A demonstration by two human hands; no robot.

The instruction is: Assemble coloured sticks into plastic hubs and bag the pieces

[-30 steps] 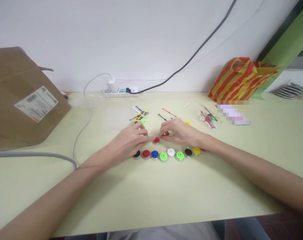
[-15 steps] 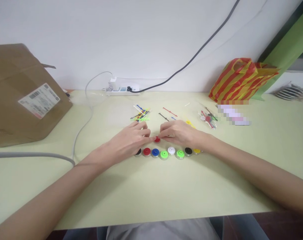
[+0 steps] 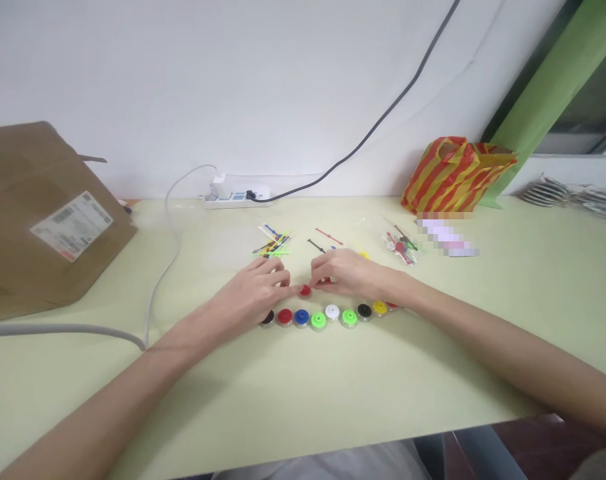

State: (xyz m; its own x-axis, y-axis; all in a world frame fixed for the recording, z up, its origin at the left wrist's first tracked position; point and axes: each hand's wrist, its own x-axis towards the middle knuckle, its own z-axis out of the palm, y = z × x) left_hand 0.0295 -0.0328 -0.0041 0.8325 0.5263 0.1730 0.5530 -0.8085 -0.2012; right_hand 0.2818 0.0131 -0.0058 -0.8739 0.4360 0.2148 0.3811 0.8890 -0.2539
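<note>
Red plastic disc — right of left hand, left of right hand | fingertips at both edges | pinch — unclear

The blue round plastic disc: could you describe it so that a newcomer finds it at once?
On the pale yellow-green table, near the middle of the view, runs a row of small, round, coloured discs on clear bases. The blue round plastic disc sits between a red round disc and a bright green round disc. It is the only blue one visible in that row.
</note>
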